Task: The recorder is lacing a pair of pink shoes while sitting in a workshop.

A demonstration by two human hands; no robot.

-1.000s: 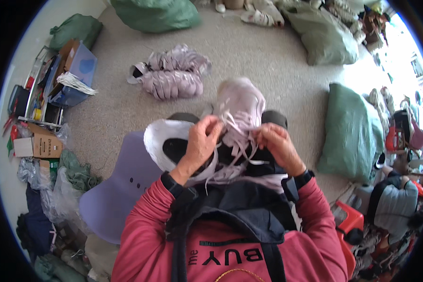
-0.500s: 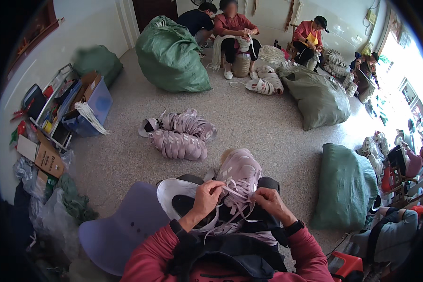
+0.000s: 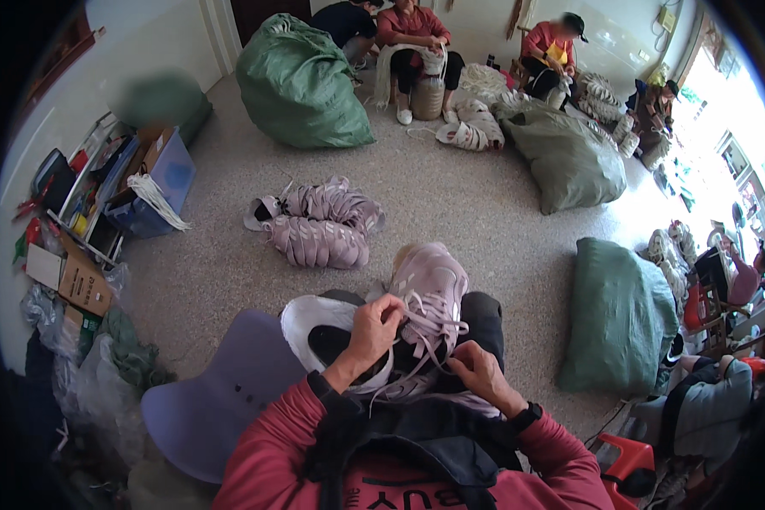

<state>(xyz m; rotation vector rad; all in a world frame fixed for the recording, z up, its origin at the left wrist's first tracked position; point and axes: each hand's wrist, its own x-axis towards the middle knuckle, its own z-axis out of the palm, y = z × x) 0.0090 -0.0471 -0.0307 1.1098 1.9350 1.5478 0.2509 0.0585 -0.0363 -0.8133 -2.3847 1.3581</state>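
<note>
The person sits with a pale lilac shoe (image 3: 429, 293) resting on the lap, toe pointing away, laces (image 3: 433, 336) running loose across its top. The left hand (image 3: 372, 330) is closed, fingers curled and pinching a lace near the shoe's tongue. The right hand (image 3: 478, 374) sits lower, just beside the shoe's heel end, fingers drawn together on another stretch of lace; whether it pinches tight I cannot tell. A white bag (image 3: 314, 319) with a dark opening lies under the left hand, touching the shoe's left side. A wristwatch (image 3: 525, 416) shows on the right wrist.

To the person's left stands a lilac plastic chair (image 3: 217, 399). Ahead on the speckled floor lies a pile of shoes (image 3: 319, 225) of the same lilac colour, well apart from the lap. A big green sack (image 3: 302, 81) stands further back, a grey-green one (image 3: 569, 157) to its right, and another green sack (image 3: 616, 310) lies near the person's right. Cardboard boxes (image 3: 81, 285) and a blue bin (image 3: 161, 183) line the left wall. Other people (image 3: 416, 34) sit at the far end with white shoes (image 3: 472, 127) about them.
</note>
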